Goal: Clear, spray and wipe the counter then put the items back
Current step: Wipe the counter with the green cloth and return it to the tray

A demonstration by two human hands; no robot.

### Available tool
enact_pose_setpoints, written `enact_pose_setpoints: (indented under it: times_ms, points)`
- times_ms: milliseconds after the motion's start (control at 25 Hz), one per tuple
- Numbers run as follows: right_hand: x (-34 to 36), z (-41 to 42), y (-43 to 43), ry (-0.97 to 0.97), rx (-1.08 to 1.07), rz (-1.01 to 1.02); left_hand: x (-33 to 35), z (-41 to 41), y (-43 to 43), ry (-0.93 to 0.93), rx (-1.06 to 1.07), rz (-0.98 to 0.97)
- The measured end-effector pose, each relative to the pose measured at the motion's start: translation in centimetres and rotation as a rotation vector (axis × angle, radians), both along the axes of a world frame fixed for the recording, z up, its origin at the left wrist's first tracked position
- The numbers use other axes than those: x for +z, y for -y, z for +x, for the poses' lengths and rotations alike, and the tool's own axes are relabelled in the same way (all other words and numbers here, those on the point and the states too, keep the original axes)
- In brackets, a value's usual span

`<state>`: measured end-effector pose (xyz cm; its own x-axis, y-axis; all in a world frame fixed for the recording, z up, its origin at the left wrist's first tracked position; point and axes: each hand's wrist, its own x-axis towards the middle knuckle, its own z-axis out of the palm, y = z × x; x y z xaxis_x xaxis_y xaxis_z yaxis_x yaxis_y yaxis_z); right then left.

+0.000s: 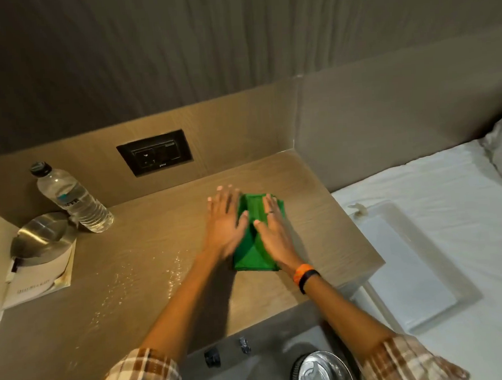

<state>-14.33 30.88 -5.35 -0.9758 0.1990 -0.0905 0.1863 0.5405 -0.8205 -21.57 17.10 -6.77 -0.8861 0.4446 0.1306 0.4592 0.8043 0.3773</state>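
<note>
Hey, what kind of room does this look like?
Probably a hotel bedroom: a wooden bedside counter with a black wall socket panel, a white-sheeted bed right beside it, and a clear plastic water bottle near a printed booklet.

Grey wall [176, 47] — white bed [450, 207] at right.

Taking the water bottle [72, 197] as landmark: it stands upright in the counter [146, 234] back-left corner, a metal dish [42, 235] on a booklet [40, 276] touching it just in front. To the bottle's right the counter lies open as far as the green cloth [254, 245], covered by both flat hands, left [223, 221] and right [271, 235]. Upright panels wall the back and right sides.
</note>
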Motion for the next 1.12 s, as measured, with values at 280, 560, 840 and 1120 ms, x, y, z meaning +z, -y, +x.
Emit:
enact_pose_setpoints:
  times_ms: [280, 560, 840, 1120]
  points:
    - [-3.6, 4.6, -5.1, 0.042, -0.047, 0.663, -1.4, -0.8, -7.0, 0.017, -0.179, -0.234]
    - [-3.8, 4.5, -4.7, 0.078, -0.011, 0.801, -0.5, -6.0, 2.7, 0.096, 0.316, -0.217]
    - [-4.2, 4.1, -4.7, 0.087, 0.001, 0.774, -0.6, 5.3, 0.0, 0.178, 0.641, -0.172]
    - [-3.2, 4.9, -4.7, 0.061, 0.007, 0.803, -1.6, 13.8, 2.3, 0.046, -0.005, -0.285]
